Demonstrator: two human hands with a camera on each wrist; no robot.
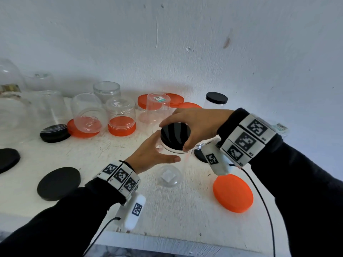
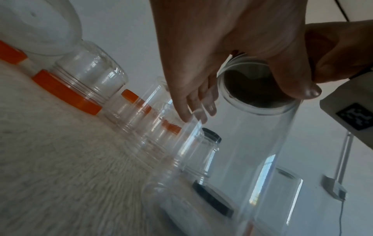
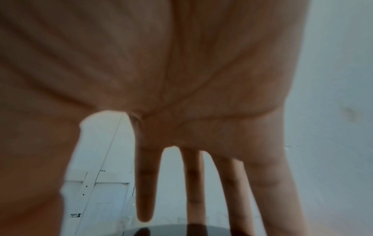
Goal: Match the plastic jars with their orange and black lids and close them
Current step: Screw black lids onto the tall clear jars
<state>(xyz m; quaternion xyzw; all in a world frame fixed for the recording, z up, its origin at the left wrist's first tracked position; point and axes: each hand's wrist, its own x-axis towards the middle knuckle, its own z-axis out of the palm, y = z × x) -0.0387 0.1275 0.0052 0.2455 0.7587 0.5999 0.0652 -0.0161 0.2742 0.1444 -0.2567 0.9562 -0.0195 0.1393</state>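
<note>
The right hand reaches over a tall clear plastic jar standing near the middle of the white tabletop, its grip closed with thumb and fingertips around the black lid sitting on the jar's mouth. The left hand lies against the jar's side just below the lid, fingers straight and grasping nothing. A loose orange lid lies nearby.

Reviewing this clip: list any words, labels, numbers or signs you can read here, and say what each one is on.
No text is readable.
Sticker with barcode on the upturned base of an inverted clear jar: too small to read.
Label beyond the right wrist band: blurred.
Square black-and-white marker patterns on the left wrist band and both camera housings: coded patterns, no letters.
</note>
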